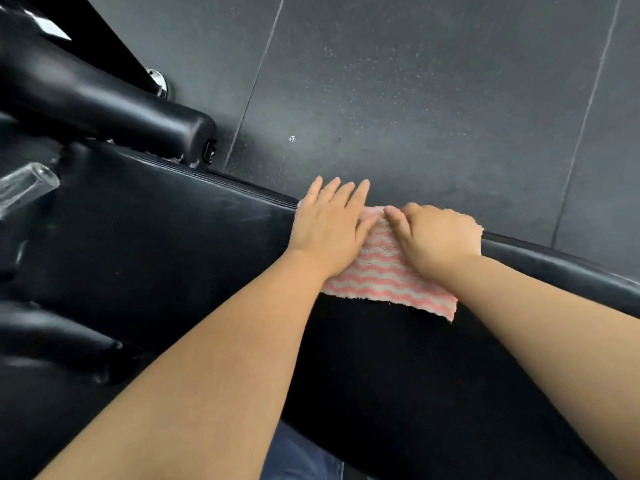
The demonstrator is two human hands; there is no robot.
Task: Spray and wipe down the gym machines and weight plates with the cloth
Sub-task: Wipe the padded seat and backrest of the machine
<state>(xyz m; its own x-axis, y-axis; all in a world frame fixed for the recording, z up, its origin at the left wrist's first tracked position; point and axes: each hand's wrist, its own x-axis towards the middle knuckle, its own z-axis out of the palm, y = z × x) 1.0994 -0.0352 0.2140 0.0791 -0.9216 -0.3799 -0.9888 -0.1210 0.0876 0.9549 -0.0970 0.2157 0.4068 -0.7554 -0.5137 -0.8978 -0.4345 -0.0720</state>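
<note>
My left hand (329, 225) presses flat, fingers spread, on the cloth (384, 275) at the pad's (173, 244) edge. My right hand (438, 235), at three o'clock, curls its grip onto the cloth.

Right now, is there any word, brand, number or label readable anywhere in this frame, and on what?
None can be read.
The striped cloth under the left hand and right hand shows only a pink wave pattern.
The black pad and the floor carry no print.
</note>
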